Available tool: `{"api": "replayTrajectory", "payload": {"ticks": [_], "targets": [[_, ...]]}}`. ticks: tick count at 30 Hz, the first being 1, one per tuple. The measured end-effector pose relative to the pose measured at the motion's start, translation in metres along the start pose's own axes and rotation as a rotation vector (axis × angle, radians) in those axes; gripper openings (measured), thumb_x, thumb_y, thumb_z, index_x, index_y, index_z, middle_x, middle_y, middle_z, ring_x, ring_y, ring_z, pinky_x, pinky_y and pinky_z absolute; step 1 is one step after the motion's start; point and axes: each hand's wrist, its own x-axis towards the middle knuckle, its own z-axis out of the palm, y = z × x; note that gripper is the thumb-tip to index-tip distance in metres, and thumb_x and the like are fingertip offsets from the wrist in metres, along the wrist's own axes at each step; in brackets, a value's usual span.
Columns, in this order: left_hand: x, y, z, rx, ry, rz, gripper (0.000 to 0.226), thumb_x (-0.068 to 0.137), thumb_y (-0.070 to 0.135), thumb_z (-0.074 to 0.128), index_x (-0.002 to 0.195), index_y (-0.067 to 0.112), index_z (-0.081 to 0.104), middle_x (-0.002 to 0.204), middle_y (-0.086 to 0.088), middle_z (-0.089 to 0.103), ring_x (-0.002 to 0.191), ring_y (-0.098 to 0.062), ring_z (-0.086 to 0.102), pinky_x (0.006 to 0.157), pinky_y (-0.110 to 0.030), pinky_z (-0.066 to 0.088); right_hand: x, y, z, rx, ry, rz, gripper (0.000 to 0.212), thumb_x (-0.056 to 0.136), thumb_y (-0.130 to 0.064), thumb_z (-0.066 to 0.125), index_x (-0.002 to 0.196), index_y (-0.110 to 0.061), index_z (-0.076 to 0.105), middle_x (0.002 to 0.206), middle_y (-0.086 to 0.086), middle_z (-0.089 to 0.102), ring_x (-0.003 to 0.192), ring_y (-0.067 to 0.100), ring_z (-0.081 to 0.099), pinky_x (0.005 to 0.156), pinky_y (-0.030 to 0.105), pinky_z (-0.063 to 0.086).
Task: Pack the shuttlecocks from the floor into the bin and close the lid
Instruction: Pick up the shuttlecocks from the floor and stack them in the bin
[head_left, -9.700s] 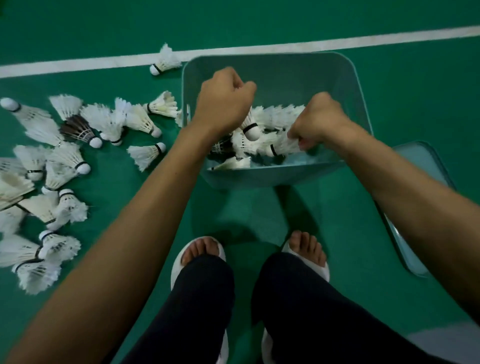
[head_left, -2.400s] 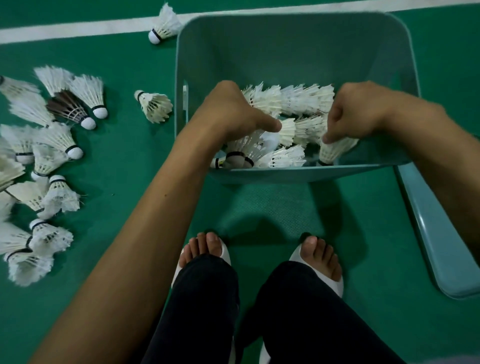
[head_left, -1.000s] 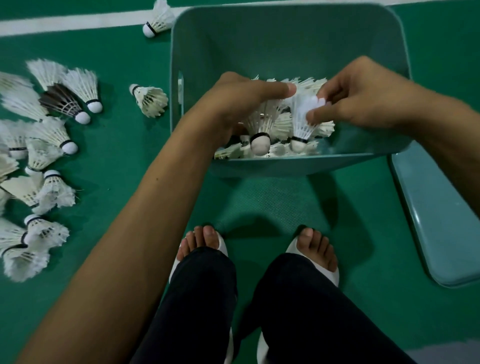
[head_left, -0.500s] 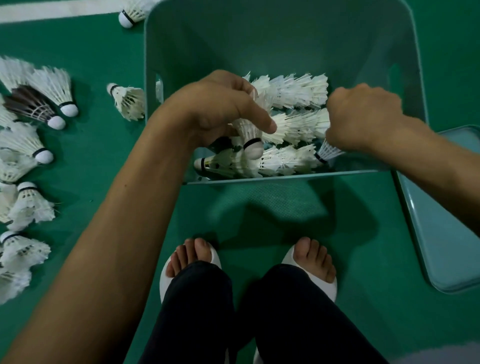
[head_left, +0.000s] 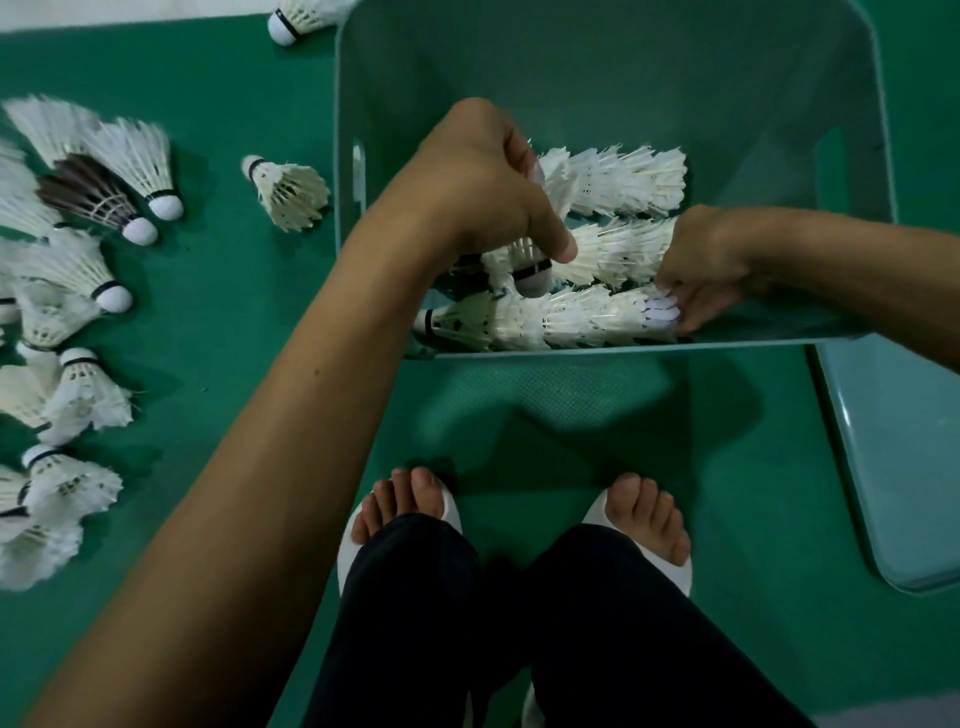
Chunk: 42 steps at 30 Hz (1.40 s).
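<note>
Roughly half done. Three rows (head_left: 623, 182) lie in the bin (head_left: 597, 67); many shuttlecocks (head_left: 78, 208) litter the floor (head_left: 218, 104). Left hand (head_left: 488, 192) grips one shuttlecock (head_left: 527, 270); right hand (head_left: 701, 265) pinches the near row (head_left: 561, 317). Lid (head_left: 893, 467) lies aside.

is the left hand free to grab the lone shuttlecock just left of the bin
Likely not yet: the left hand grips a shuttlecock inside the bin. Once emptied, yes; the lone shuttlecock lies uncovered beside the bin's left wall.
</note>
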Motion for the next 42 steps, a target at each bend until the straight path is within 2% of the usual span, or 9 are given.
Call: {"api": "replayTrajectory", "payload": {"ticks": [4, 7, 11, 15, 22, 28, 33, 38, 42], "targets": [[-0.014, -0.002, 0.002, 0.031, 0.005, 0.044, 0.066, 0.054, 0.018, 0.101, 0.110, 0.015, 0.067, 0.089, 0.003, 0.063, 0.071, -0.010, 0.058, 0.055, -0.024, 0.046, -0.037, -0.015, -0.022, -0.174, 0.209, -0.076, 0.027, 0.097, -0.024, 0.067, 0.081, -0.002, 0.066, 0.060, 0.011, 0.069, 0.047, 0.021, 0.065, 0.050, 0.025, 0.046], [-0.024, -0.003, 0.005, 0.008, -0.019, 0.083, 0.081, 0.053, 0.019, 0.102, 0.121, 0.021, 0.059, 0.105, 0.004, 0.061, 0.091, -0.013, 0.063, 0.068, -0.030, 0.053, -0.078, -0.025, -0.035, 0.083, 0.369, -0.417, 0.004, 0.093, -0.014, 0.073, 0.096, -0.011, 0.073, 0.083, 0.010, 0.076, 0.059, 0.018, 0.073, 0.053, 0.028, 0.059], [-0.031, 0.000, 0.006, -0.106, -0.091, 0.131, 0.084, 0.055, 0.010, 0.098, 0.128, 0.019, 0.057, 0.106, -0.001, 0.070, 0.094, -0.016, 0.069, 0.072, -0.028, 0.055, -0.108, -0.034, -0.024, 0.126, 0.246, -0.777, 0.028, 0.083, -0.004, 0.080, 0.106, -0.019, 0.074, 0.101, 0.003, 0.077, 0.092, 0.018, 0.075, 0.088, 0.039, 0.062], [-0.031, -0.006, 0.007, -0.249, -0.119, 0.184, 0.095, 0.054, -0.004, 0.095, 0.137, 0.017, 0.053, 0.117, -0.011, 0.066, 0.097, -0.021, 0.073, 0.078, -0.031, 0.063, -0.103, -0.027, -0.012, 0.137, 0.253, -0.783, 0.010, 0.084, -0.012, 0.082, 0.092, -0.017, 0.079, 0.090, 0.007, 0.079, 0.089, 0.037, 0.072, 0.087, 0.058, 0.057], [-0.012, -0.011, 0.015, 0.019, 0.112, 0.090, 0.048, 0.075, 0.023, 0.091, 0.116, 0.016, 0.067, 0.112, -0.002, 0.068, 0.100, -0.019, 0.067, 0.091, -0.037, 0.057, -0.074, -0.005, -0.035, -0.358, 0.591, -0.463, 0.016, 0.080, -0.016, 0.080, 0.095, -0.015, 0.081, 0.088, 0.017, 0.075, 0.077, 0.033, 0.065, 0.076, 0.039, 0.053], [0.009, -0.013, 0.017, 0.411, -0.132, -0.014, 0.025, 0.089, 0.025, 0.077, 0.110, 0.012, 0.071, 0.102, -0.008, 0.072, 0.089, -0.027, 0.073, 0.089, -0.046, 0.061, -0.043, -0.021, -0.006, -0.613, 0.455, -0.136, 0.023, 0.086, -0.014, 0.068, 0.095, -0.011, 0.047, 0.082, 0.011, 0.044, 0.085, 0.035, 0.050, 0.073, 0.039, 0.042], [0.022, -0.020, 0.021, 0.593, -0.235, 0.011, 0.039, 0.090, 0.028, 0.074, 0.125, 0.015, 0.066, 0.128, -0.006, 0.065, 0.109, -0.030, 0.063, 0.098, -0.045, 0.053, -0.013, -0.017, 0.000, -0.596, 0.391, -0.114, 0.016, 0.086, -0.007, 0.061, 0.093, -0.008, 0.046, 0.075, 0.010, 0.041, 0.084, 0.034, 0.049, 0.072, 0.038, 0.043], [0.034, -0.029, 0.018, 0.689, -0.335, 0.016, 0.022, 0.088, 0.017, 0.070, 0.109, 0.013, 0.072, 0.109, -0.006, 0.071, 0.098, -0.029, 0.067, 0.092, -0.048, 0.057, 0.001, -0.002, -0.002, -0.383, 0.265, -0.054, 0.012, 0.081, -0.008, 0.070, 0.079, -0.008, 0.058, 0.070, 0.008, 0.060, 0.064, 0.025, 0.057, 0.068, 0.032, 0.048], [0.034, -0.031, 0.016, 0.709, -0.332, 0.040, 0.021, 0.086, 0.016, 0.069, 0.106, 0.011, 0.073, 0.107, -0.009, 0.072, 0.099, -0.031, 0.069, 0.092, -0.050, 0.058, 0.003, 0.005, -0.013, -0.249, 0.206, 0.033, 0.015, 0.082, -0.008, 0.079, 0.095, 0.000, 0.076, 0.086, 0.017, 0.077, 0.081, 0.032, 0.074, 0.086, 0.043, 0.060]]}}
